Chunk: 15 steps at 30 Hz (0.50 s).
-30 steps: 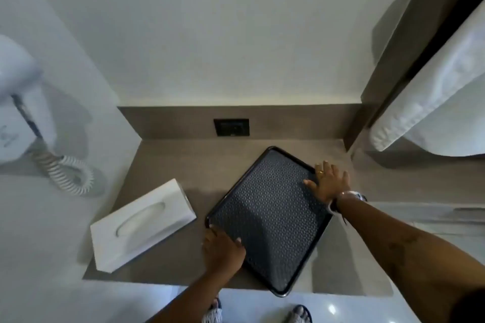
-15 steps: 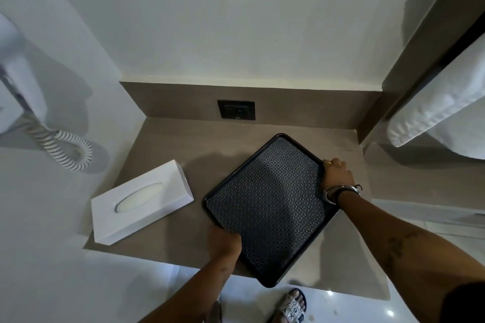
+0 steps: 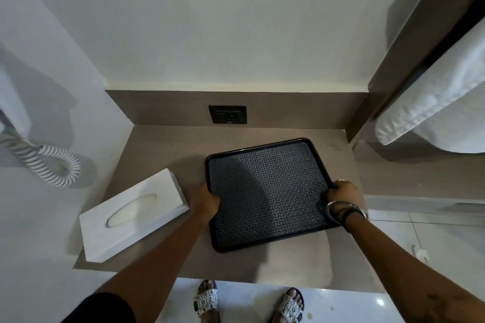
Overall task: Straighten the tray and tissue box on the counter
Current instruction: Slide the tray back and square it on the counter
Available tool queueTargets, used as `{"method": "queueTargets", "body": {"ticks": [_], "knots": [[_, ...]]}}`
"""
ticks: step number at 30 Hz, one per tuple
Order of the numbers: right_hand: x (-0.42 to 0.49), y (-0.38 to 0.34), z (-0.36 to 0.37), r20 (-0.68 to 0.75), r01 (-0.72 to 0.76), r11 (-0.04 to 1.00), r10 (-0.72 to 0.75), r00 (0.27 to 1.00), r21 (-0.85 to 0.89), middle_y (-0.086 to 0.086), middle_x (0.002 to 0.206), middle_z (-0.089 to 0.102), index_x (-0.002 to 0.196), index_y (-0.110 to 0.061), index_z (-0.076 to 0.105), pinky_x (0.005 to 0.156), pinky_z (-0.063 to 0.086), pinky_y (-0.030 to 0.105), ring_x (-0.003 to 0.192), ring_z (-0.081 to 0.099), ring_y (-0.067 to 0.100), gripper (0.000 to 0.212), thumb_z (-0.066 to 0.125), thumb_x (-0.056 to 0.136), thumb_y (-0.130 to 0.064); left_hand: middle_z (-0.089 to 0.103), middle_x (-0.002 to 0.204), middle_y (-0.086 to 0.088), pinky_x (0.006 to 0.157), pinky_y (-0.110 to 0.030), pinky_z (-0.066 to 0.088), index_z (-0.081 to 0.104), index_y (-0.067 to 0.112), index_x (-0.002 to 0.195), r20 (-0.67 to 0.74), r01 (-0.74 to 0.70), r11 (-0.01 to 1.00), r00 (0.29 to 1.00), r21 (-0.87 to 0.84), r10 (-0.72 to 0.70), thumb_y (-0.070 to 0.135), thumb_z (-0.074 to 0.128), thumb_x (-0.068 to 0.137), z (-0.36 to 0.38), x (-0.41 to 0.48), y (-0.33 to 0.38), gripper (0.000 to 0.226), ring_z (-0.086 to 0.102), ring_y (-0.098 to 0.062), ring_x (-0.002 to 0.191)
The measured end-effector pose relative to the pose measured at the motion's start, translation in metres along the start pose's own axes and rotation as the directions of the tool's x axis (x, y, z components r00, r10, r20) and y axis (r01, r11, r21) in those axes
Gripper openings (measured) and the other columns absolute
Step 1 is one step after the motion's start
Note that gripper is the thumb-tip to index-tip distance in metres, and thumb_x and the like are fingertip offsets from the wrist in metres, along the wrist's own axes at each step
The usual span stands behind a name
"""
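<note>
A black rectangular tray (image 3: pixel 267 191) with a patterned mat lies on the brown counter (image 3: pixel 168 149), right of centre, its edges still a little skewed to the back wall. My left hand (image 3: pixel 204 200) grips its left rim and my right hand (image 3: pixel 343 194), with bracelets at the wrist, grips its right rim. A white tissue box (image 3: pixel 133 214) lies at the counter's left, turned diagonally, its near end at the front edge. The box sits close beside my left hand, not touching it.
A black wall socket (image 3: pixel 227 114) is set in the backsplash behind the tray. A coiled hair-dryer cord (image 3: pixel 49 162) hangs on the left wall. White towels (image 3: pixel 433 102) hang at the right. My sandalled feet (image 3: pixel 207 301) stand on the tiled floor below the counter's front edge.
The tray has been rotated from a steep diagonal to nearly parallel with the back wall. Both hands have shifted to grip its left and right rims. The tissue box has not moved.
</note>
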State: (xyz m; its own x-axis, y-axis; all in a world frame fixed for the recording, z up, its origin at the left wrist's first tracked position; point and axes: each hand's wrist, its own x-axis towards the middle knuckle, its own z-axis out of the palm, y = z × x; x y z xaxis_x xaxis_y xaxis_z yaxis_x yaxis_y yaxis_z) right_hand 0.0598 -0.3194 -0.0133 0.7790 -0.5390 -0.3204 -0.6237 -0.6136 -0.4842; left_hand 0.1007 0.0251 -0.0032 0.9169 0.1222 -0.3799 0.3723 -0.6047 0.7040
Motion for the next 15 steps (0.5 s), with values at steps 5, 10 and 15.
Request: {"method": "queueTargets", "body": {"ticks": [5, 10, 15], "knots": [[-0.025, 0.002, 0.015, -0.056, -0.059, 0.996, 0.063, 0.996, 0.064, 0.025, 0.089, 0.072, 0.085, 0.001, 0.073, 0.066, 0.044, 0.029, 0.07, 0.059, 0.034, 0.013, 0.061, 0.082, -0.003, 0.064, 0.082, -0.017, 0.067, -0.032, 0.042, 0.05, 0.007, 0.063, 0.044, 0.0, 0.999, 0.999, 0.037, -0.002, -0.007, 0.047, 0.089, -0.008, 0.014, -0.006, 0.03, 0.058, -0.027, 0.077], [-0.041, 0.004, 0.033, -0.063, -0.094, 0.992, 0.1, 0.993, 0.089, 0.027, 0.098, 0.07, 0.09, 0.006, 0.072, 0.074, 0.051, 0.036, 0.082, 0.063, 0.039, 0.014, 0.061, 0.083, -0.001, 0.057, 0.077, -0.011, 0.065, -0.032, 0.041, 0.041, 0.015, 0.059, 0.004, -0.03, 0.993, 1.0, 0.115, 0.03, -0.008, 0.048, 0.087, -0.013, 0.02, -0.009, 0.037, 0.055, -0.026, 0.075], [-0.056, 0.01, 0.047, -0.079, -0.104, 0.991, 0.11, 0.991, 0.082, 0.026, 0.115, 0.064, 0.104, 0.002, 0.072, 0.083, 0.052, 0.038, 0.097, 0.064, 0.042, 0.022, 0.059, 0.086, -0.002, 0.067, 0.091, -0.019, 0.075, -0.041, 0.052, 0.062, -0.005, 0.084, 0.019, -0.073, 0.979, 0.997, 0.192, 0.071, -0.005, 0.052, 0.085, -0.015, 0.024, -0.012, 0.01, 0.064, -0.034, 0.088]]}}
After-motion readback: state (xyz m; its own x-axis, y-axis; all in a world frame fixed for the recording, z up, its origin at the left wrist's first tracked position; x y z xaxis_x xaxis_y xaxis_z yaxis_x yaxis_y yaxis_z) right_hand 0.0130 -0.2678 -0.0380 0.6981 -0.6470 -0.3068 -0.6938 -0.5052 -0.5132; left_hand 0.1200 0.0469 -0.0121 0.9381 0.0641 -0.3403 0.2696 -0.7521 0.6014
